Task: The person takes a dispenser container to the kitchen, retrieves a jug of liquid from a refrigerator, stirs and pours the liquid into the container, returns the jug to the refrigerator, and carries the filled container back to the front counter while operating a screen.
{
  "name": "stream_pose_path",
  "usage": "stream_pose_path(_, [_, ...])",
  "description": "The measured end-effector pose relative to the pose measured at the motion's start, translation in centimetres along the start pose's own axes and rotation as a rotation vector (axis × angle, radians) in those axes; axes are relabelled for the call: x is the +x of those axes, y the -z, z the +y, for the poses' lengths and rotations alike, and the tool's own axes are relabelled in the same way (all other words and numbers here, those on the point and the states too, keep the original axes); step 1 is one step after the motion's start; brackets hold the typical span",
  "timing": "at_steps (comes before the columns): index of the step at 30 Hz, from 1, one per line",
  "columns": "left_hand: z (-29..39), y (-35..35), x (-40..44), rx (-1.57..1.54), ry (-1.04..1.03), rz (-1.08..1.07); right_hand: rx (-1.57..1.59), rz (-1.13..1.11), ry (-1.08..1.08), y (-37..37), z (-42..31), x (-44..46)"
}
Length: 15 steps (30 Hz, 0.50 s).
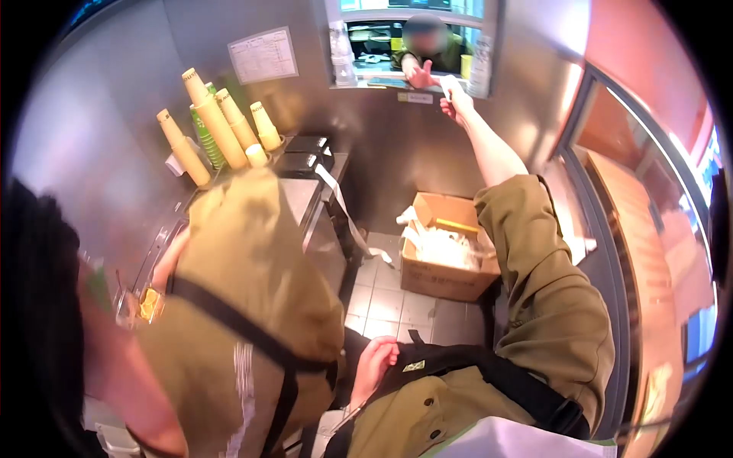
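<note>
My right hand (456, 105) is stretched out toward the service window (412, 85), its fingers closed on a small white slip (447, 84) that looks like paper. Just left of it, a hand (421, 74) of the person behind the window reaches out with fingers spread. Down at my waist, my left hand (372, 368) is loosely curled in front of the dark apron strap (435, 359); nothing shows in its fingers.
A co-worker in a brown jacket (244, 305) bends over the counter close on my left. Stacked cups (217, 126) stand beside black printers (303, 156) trailing a paper strip (343, 206). An open cardboard box (447, 281) sits on the tiled floor (385, 305). A glass door (634, 137) is on the right.
</note>
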<state>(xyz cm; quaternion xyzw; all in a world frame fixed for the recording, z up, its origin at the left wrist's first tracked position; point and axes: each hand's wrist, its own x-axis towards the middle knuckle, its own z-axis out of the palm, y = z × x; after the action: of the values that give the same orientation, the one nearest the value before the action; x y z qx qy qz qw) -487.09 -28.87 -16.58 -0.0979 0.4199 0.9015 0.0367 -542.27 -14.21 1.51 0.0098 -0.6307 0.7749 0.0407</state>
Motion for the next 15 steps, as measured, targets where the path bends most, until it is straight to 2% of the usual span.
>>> stream_pose_path(2, [1.0, -0.1, 4.3, -0.039, -0.008, 0.022, -0.033, -0.066, -0.007, -0.4, 1.5, 6.1])
stream_pose_path(5, [2.6, -2.0, 9.1, -0.09, 0.033, 0.287, 0.123, -0.084, -0.03, -1.1, 5.2, 14.9])
stream_pose_path(8, [2.1, -2.7, 13.6, -0.201, -0.122, 0.443, 0.104, -0.001, 0.129, -4.3, 8.3, 17.7])
stream_pose_path(10, [0.9, -3.3, 16.0, -0.271, -0.215, 0.561, 0.182, -0.027, 0.095, -5.4, 9.7, 19.0])
stream_pose_path(12, [0.9, -5.0, 18.3, -0.389, -0.236, 0.712, 0.25, -0.036, 0.133, -5.5, 11.4, 21.7])
stream_pose_path(14, [0.4, -6.1, 19.8, -0.491, -0.269, 0.758, 0.287, 0.05, 0.157, -5.8, 11.4, 24.2])
stream_pose_path(15, [0.5, -7.0, 20.4, -0.484, -0.306, 0.791, 0.277, 0.031, 0.238, -5.0, 12.5, 28.0])
